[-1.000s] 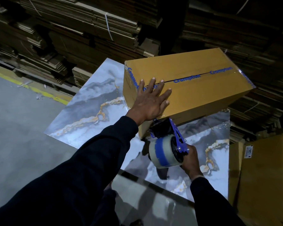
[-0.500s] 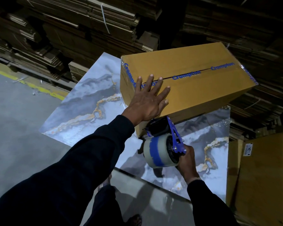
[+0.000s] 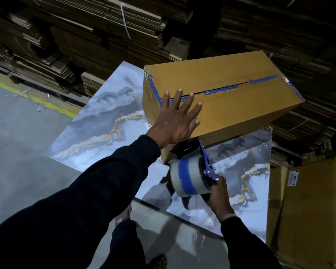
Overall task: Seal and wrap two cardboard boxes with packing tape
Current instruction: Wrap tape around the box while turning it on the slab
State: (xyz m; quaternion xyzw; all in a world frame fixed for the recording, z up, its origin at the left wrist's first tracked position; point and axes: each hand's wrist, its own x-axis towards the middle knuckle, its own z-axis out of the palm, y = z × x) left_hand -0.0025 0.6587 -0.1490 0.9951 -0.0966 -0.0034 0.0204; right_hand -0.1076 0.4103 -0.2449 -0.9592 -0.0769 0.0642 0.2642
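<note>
A long brown cardboard box (image 3: 235, 105) lies on a marble-patterned table (image 3: 97, 125), its top seam covered with clear tape printed in blue letters. My left hand (image 3: 177, 121) presses flat on the near end of the box top, fingers spread. My right hand (image 3: 218, 193) grips the handle of a blue tape dispenser (image 3: 190, 171) carrying a clear roll with a blue stripe. The dispenser's head touches the box's near side, just below my left hand. A second brown box (image 3: 310, 210) with a white label stands at the right, beside the table.
Tall stacks of flattened cardboard (image 3: 97, 35) fill the background behind the table. Grey concrete floor (image 3: 14, 136) with a yellow line (image 3: 37, 98) lies to the left. A glossy panel (image 3: 178, 237) runs along the table's near edge, above my legs and foot.
The view has shifted slightly, so the box sits a little higher and further left in the frame. The dispenser stays at the box's near side and my left hand stays flat on top.
</note>
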